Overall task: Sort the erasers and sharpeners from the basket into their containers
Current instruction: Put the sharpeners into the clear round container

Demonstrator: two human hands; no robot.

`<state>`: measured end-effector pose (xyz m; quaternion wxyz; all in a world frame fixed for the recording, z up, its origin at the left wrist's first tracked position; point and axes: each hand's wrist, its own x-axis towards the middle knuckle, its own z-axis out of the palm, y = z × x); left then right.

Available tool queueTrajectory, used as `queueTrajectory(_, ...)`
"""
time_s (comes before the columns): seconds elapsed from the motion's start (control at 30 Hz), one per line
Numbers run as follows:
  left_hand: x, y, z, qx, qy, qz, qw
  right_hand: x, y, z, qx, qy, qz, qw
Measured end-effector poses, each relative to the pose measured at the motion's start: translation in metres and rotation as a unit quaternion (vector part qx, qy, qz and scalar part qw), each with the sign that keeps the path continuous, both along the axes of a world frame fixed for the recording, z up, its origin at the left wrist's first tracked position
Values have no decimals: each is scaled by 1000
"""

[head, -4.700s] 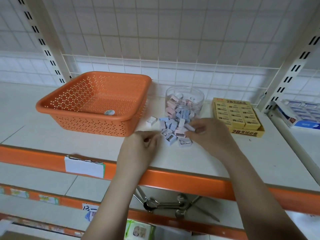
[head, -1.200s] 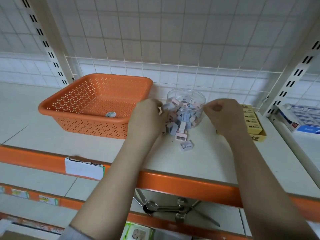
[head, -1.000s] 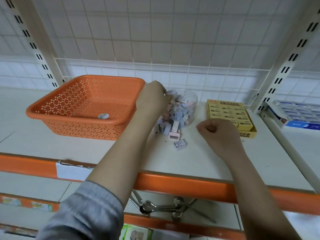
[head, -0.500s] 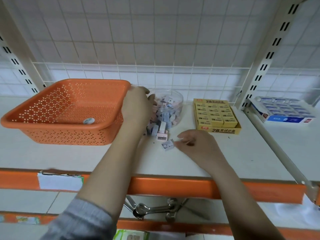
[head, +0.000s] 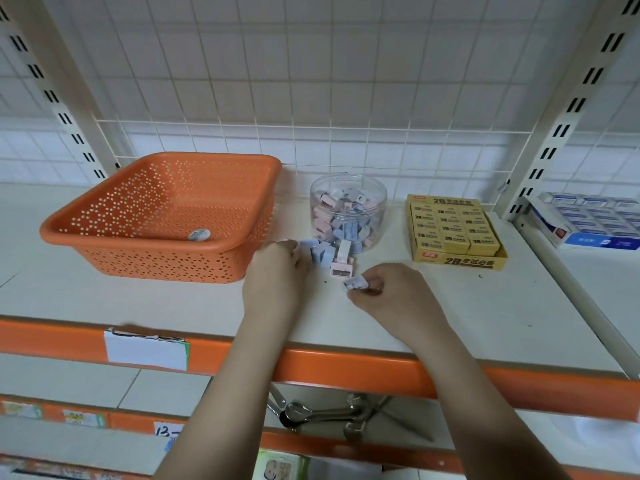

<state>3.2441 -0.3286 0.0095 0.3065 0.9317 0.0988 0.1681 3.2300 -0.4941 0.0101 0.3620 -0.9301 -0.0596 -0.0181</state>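
Currently the right hand (head: 391, 292) pinches a small blue plastic sharpener (head: 355, 282) between thumb and curled fingers, just above the white shelf (head: 467, 306) and in front of the clear round plastic jar (head: 348, 211) that holds pink and blue sharpeners. At the same level the left hand (head: 273, 275) rests with curled fingers against a loose cluster of blue and pink sharpeners (head: 329, 256) lying on the shelf at the foot of the jar; whether it grips one cannot be told. To the left stands the orange perforated plastic basket (head: 114, 216), and right of the jar the yellow cardboard box of erasers (head: 457, 261).
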Motion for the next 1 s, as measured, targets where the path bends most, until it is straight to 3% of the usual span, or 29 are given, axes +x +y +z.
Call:
queueTrajectory(0.13,11,1,0,11,53,-28,998,-1,-14,11,26,-17,-13,999)
queueTrajectory(0.37,17,3,-3,-2,51,-35,998,19,-32,48,42,-59,-34,997)
queueTrajectory(0.53,2,3,-5,-15,6,-40,999,60,-24,79,24,-78,-31,996)
queueTrajectory(0.8,-18,3,3,44,-49,-42,997,127,0,71,-117,-52,22,992)
queueTrajectory(1.0,-17,4,4,39,-110,-76,990,121,-6,60,-67,-97,7,993)
